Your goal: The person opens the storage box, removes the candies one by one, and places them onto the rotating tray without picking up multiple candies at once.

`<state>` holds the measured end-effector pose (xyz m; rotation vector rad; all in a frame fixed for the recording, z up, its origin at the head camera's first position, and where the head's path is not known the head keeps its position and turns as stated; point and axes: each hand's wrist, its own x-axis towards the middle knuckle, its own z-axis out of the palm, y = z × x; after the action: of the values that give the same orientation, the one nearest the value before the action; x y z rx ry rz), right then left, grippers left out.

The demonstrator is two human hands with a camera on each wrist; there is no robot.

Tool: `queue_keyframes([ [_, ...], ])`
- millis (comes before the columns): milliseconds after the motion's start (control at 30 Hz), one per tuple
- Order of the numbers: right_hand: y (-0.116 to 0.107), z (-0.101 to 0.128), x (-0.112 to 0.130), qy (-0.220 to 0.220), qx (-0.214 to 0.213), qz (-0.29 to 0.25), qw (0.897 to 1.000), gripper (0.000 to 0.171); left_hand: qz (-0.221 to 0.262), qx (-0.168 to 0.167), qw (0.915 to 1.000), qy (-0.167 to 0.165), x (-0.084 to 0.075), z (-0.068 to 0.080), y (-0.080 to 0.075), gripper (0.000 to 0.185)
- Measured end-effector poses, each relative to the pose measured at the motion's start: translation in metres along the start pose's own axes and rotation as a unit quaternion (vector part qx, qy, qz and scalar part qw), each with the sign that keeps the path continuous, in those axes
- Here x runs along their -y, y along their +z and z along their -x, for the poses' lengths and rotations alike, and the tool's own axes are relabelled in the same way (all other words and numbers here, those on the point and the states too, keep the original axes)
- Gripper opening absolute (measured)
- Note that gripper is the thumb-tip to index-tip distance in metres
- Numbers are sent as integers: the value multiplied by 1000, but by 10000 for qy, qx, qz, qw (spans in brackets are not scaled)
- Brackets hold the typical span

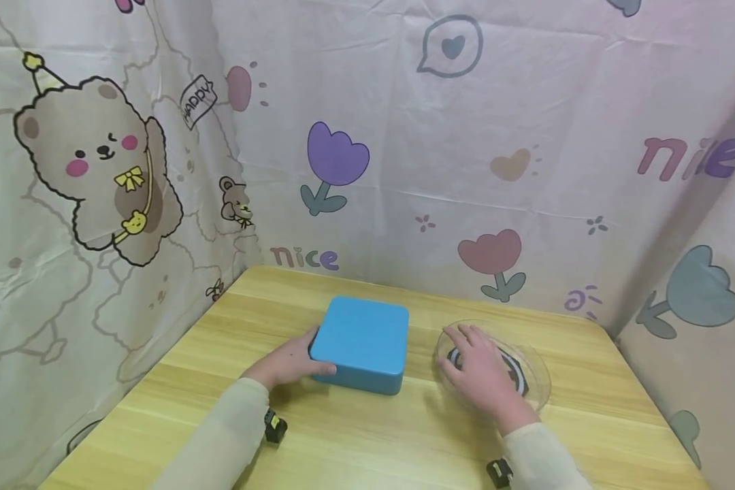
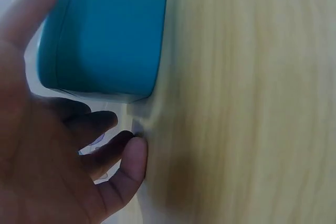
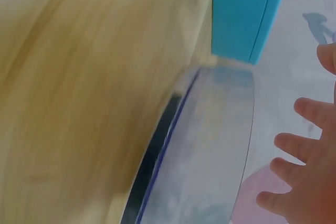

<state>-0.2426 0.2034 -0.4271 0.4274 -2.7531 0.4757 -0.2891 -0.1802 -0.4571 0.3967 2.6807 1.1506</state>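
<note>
The blue box sits near the middle of the wooden worktop, lid on, and my left hand rests against its near left corner. My fingers lie fairly straight along the side wall with the thumb at the front edge, so my grip on that side is apart, touching the box but not clamped round it; I judge I am only steadying it so it won't slide. In the left wrist view the box's rounded corner stands just beyond my fingertips, which touch the worktop beside it.

To the right of the box, a little apart from it, is a clear round dish with something dark and ring-shaped inside it. My right hand lies flat over the dish with fingers spread and straight, so this grip is apart too, the palm over the dish and not pinching its rim. The right wrist view shows the dish edge-on, blurred, with the box's corner just behind it. I cannot tell what the dark ring is.

Further back the worktop runs to a printed cloth backdrop with bears, tulips and the word "nice", which closes in the left, back and right sides
</note>
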Motion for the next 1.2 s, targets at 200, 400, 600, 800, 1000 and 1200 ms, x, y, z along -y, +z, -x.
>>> queue_keyframes([
  [200,12,-13,15,-146,30,-366,9992,68,253,91,9987,430,2,-5,3,122],
  [400,22,-35,38,-217,185,-863,9959,64,106,94,9986,507,2,-6,6,123],
  [600,34,-66,65,-269,570,-1008,9929,64,-26,-10,9990,439,7,-5,6,121],
  [800,42,-91,91,-105,967,-1212,9878,66,-31,-51,9992,407,10,-3,5,119],
  [1000,52,-112,109,-203,1117,-1281,9852,65,22,-71,9985,536,9,-1,6,116],
  [1200,60,-124,122,-112,1374,-1237,9827,67,87,14,9978,660,4,1,8,112],
])
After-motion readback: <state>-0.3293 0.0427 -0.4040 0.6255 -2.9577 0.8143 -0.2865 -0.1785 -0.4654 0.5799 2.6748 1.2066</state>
